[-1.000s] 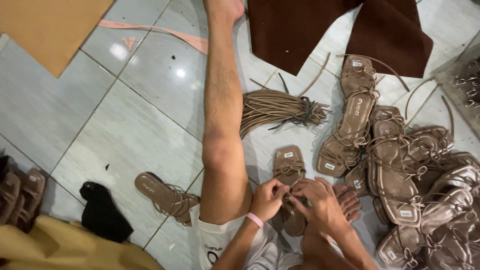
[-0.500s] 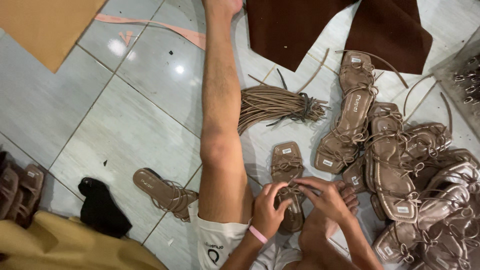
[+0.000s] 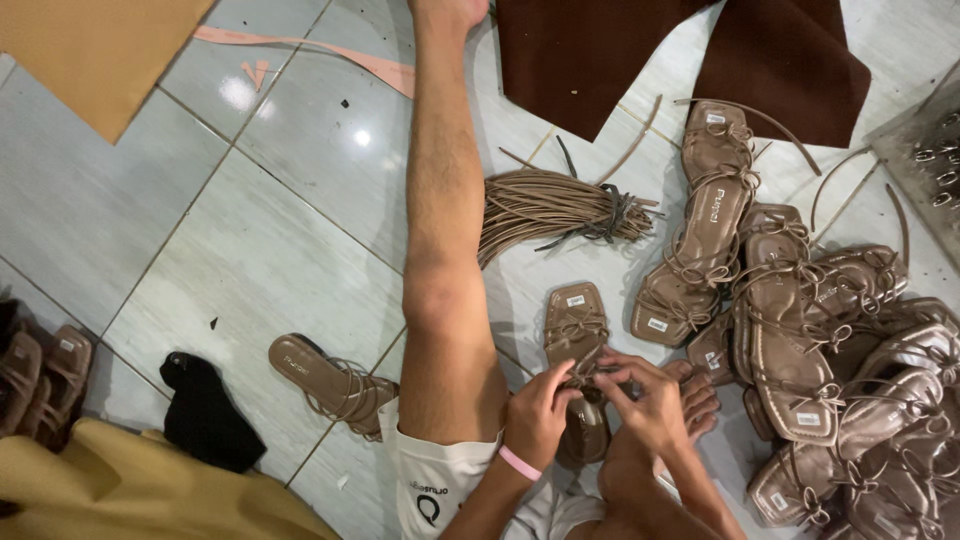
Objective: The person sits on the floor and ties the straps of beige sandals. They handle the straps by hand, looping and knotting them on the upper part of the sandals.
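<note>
Glossy grey floor tiles (image 3: 250,250) with light glare, upper left; matt brown felt-like sheets (image 3: 600,50), top centre; bundle of smooth tan cords (image 3: 550,208), centre; sandals (image 3: 800,330) at right in taupe leather-look material with faint metallic sheen; matt black cloth (image 3: 205,415), lower left; soft yellow fabric (image 3: 120,490)

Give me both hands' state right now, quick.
Left hand: shut on the tan sandal's laces.
Right hand: shut on the same laces.
</note>
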